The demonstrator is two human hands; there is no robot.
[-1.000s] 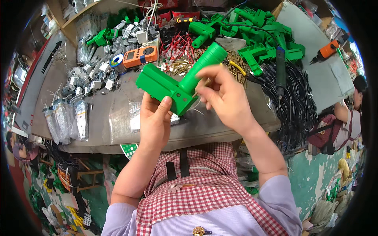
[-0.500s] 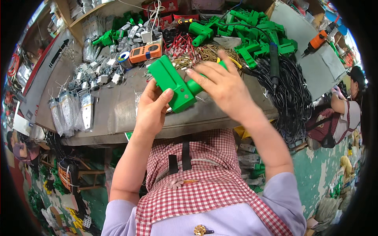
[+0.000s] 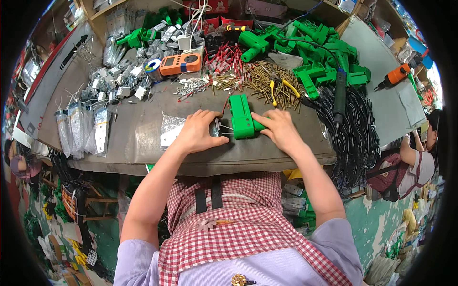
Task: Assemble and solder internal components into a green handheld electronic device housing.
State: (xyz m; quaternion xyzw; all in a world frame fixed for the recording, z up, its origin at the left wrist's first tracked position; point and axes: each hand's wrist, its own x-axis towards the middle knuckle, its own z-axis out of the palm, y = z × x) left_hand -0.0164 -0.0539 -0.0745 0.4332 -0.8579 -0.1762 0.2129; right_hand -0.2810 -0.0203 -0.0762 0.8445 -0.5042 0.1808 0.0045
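A green plastic tool housing (image 3: 241,119) with a block-shaped body stands on the table in front of me. My right hand (image 3: 283,131) is closed round its round handle, which points right. To the left of the housing, my left hand (image 3: 200,132) curls palm-down over a small metallic part with white wires (image 3: 224,127). The wires point toward the housing; whether they touch it I cannot tell. Most of the part is hidden by the fingers. Beside that hand lies a clear plastic bag (image 3: 171,130).
Behind my hands are a brass-coloured screw pile (image 3: 267,78), yellow-handled pliers (image 3: 273,91), red wires (image 3: 228,59) and an orange meter (image 3: 180,64). Green housings (image 3: 329,52) heap at the back right, above bundled black cables (image 3: 353,128). Bagged parts (image 3: 78,128) lie left. A person sits far right.
The green housing has come down from my raised left hand onto the table, turned more upright. My left hand has let it go and moved to the small wired part; my right still grips the handle.
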